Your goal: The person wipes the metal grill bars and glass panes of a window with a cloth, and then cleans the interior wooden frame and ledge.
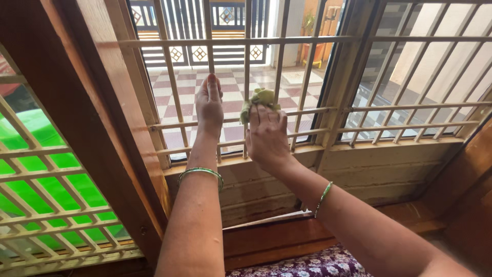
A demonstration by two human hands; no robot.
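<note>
Person at a window w/ a cream metal grille [287, 110] set in a wood frame [118, 128]. Right hand [266, 137] is bunched around a pale green cloth [260, 98], pressing it vs. the grille where a vertical bar meets the upper of two horizontal rails; cloth sticks out above the fingers, mid-window. Left hand [209, 105] is flat, fingers straight & together, pointing up, palm laid on the bars just left of the cloth; grasps nothing. Hands close, not touching. Each wrist has a thin green bangle: left [201, 173], right [323, 197]. Below the grille, a wooden sill [359, 169]. Bottom edge: bit of purple floral fabric [312, 264]. Thru the bars: red-and-white checkered floor [195, 84] outside. Far left, a 2nd grille panel [56, 205] w/ something bright green behind it; can't tell what.
</note>
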